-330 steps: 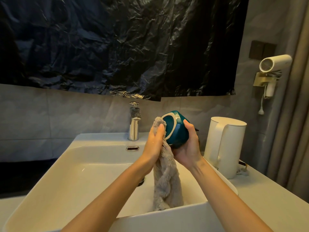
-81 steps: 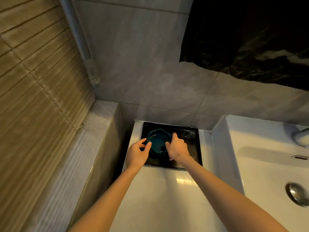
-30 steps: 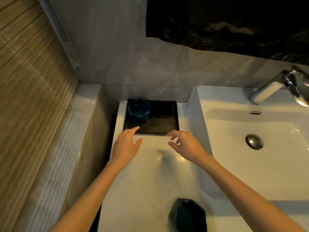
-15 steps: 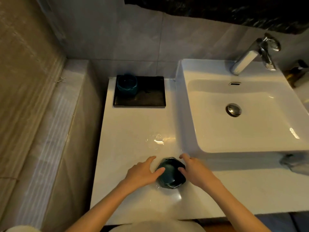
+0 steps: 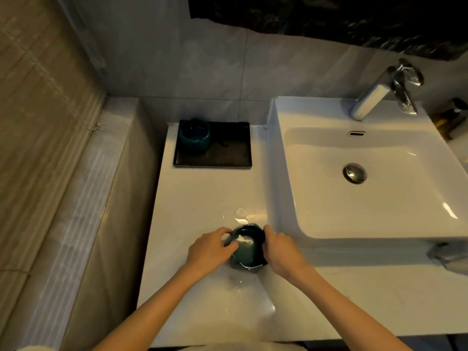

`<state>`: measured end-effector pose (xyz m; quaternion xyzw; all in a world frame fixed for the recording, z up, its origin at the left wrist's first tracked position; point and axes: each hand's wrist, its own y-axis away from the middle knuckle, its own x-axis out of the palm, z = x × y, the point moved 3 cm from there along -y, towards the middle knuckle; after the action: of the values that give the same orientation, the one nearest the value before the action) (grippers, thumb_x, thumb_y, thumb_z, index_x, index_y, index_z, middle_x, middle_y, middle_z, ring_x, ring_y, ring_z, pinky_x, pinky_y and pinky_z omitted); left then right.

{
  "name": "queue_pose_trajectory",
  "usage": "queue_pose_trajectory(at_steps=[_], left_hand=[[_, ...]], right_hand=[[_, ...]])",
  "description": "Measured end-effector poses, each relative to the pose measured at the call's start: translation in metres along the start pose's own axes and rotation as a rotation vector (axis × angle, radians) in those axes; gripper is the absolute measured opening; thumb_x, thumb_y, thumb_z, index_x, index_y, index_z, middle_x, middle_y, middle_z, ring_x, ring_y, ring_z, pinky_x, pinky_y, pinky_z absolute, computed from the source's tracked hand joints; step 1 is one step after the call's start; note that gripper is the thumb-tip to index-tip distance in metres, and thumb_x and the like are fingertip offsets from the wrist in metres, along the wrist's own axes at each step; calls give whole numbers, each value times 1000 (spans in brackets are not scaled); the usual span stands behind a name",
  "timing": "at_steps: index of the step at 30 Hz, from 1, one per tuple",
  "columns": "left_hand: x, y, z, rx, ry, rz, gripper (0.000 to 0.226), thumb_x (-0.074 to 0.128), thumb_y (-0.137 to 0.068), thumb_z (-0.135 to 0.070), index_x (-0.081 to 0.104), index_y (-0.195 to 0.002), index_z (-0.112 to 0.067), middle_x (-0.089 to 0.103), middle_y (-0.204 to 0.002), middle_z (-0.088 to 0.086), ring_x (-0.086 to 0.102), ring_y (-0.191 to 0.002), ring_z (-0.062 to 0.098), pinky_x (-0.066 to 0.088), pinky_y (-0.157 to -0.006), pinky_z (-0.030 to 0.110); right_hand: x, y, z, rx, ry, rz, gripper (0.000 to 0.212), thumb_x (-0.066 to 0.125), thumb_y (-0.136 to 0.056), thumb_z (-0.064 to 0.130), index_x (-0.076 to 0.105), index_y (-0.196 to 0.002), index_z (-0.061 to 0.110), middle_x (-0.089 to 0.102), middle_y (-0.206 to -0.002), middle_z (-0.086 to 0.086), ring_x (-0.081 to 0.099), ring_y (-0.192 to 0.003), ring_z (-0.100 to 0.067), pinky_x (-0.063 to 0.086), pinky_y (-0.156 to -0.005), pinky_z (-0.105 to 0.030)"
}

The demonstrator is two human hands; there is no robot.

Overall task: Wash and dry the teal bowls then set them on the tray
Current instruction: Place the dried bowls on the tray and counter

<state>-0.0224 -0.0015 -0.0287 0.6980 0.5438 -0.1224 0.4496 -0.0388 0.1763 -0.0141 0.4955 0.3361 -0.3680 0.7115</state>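
A white square sink (image 5: 279,173) sits on a glossy white bench (image 5: 202,193). A chrome faucet (image 5: 372,100) stands at the sink's back rim. A round metal drain plug (image 5: 354,172) lies in the sink's basin. Black plastic sheeting (image 5: 329,19) hangs above the sink.

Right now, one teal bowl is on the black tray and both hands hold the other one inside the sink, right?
No. In the head view the left hand and right hand hold that teal bowl on the white counter beside the sink, not inside it.
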Motion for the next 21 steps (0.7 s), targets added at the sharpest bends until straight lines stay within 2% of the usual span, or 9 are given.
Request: queue_pose_trajectory(at_steps=[2, 4, 6, 9, 11, 13, 16, 18, 21], left_hand=[[-26, -11, -4, 32, 21, -69, 39, 51, -86, -53, 52, -123, -38, 64, -82, -11, 62, -86, 13, 49, -72, 27], [-53, -27, -4, 43, 98, -138, 43, 50, -86, -60, 53, -123, -38, 65, -88, -10, 63, -85, 13, 50, -74, 29], [-76, -47, -1, 45, 235, -207, 42, 47, -85, -63, 55, -119, -40, 68, -98, -6, 66, -86, 15, 56, -79, 37], [-105, -73, 0, 68, 308, -325, 34, 48, -91, -50, 58, -119, -33, 67, -111, -2, 65, -92, 15, 55, -82, 38], [-118, -90, 3, 86, 231, -390, 35, 50, -94, -40, 58, -125, -27, 64, -118, 0, 62, -101, 17, 52, -86, 34], [-126, -107, 10, 113, 126, -425, 37, 53, -93, -36, 56, -129, -25, 60, -126, 2, 57, -113, 21, 48, -92, 34], [-129, -130, 23, 148, -66, -393, 43, 56, -92, -35, 52, -133, -26, 53, -134, 1, 46, -124, 21, 42, -100, 35], [-129, -141, 29, 152, -203, -368, 46, 56, -91, -38, 49, -136, -30, 49, -137, -1, 42, -127, 20, 37, -102, 34], [-128, -153, 35, 155, -297, -350, 45, 59, -89, -38, 50, -133, -35, 50, -131, -5, 42, -122, 16, 33, -100, 30]], right_hand=[[-16, -13, 12, -15, -34, -45, 22, 36, -99, 19, 41, -116, 6, 63, -102, -20, 60, -89, -38, 32, -61, -33], [-33, -33, 24, -7, -54, -80, 22, 38, -98, 20, 42, -114, 5, 62, -102, -20, 59, -88, -38, 32, -60, -34], [-52, -57, 36, 9, -71, -109, 21, 40, -97, 19, 42, -111, 4, 63, -102, -21, 59, -88, -40, 37, -60, -37], [-79, -97, 49, 41, -91, -137, 23, 43, -97, 18, 43, -112, 2, 64, -103, -21, 61, -91, -39, 41, -63, -36], [-92, -125, 52, 94, -155, -140, 25, 44, -96, 16, 43, -116, 1, 63, -104, -21, 62, -91, -38, 47, -68, -33], [-99, -150, 54, 160, -290, -146, 27, 38, -96, 15, 44, -118, 1, 62, -103, -21, 64, -90, -37, 55, -77, -40], [-103, -180, 53, 215, -397, -149, 29, 36, -96, 13, 45, -121, 1, 62, -102, -20, 66, -86, -35, 57, -68, -38], [-104, -196, 51, 240, -343, -133, 29, 44, -95, 13, 44, -121, 1, 63, -105, -20, 65, -88, -35, 51, -62, -33], [-104, -216, 47, 267, -224, -124, 28, 48, -94, 14, 43, -118, 1, 63, -110, -21, 64, -95, -38, 50, -73, -37]])
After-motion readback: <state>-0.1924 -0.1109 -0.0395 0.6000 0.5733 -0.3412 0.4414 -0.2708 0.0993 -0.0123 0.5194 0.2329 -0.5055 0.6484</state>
